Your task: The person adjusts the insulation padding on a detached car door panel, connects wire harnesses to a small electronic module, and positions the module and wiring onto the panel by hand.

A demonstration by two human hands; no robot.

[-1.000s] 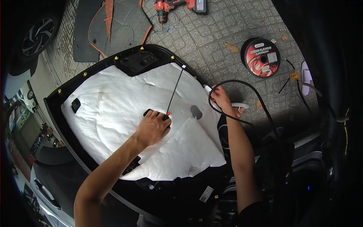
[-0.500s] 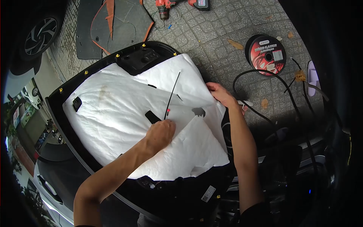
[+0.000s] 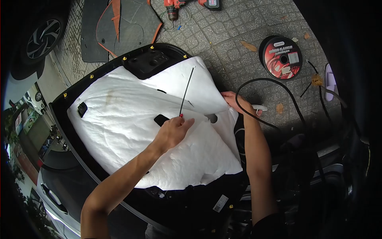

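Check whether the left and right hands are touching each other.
Apart. The head view shows it: a plain stretch of white padding lies visible between the left hand and the right hand.

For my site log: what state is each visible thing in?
White padding: creased, spread over the black panel
Yellow clips: standing along the panel's edge
Thin black cable: nearly straight
Thick black cable: looped
Left hand: curled by the thin cable, grip unclear
Right hand: at the padding's edge, grip unclear
Red drill: lying on the paving
Wire spool: label up
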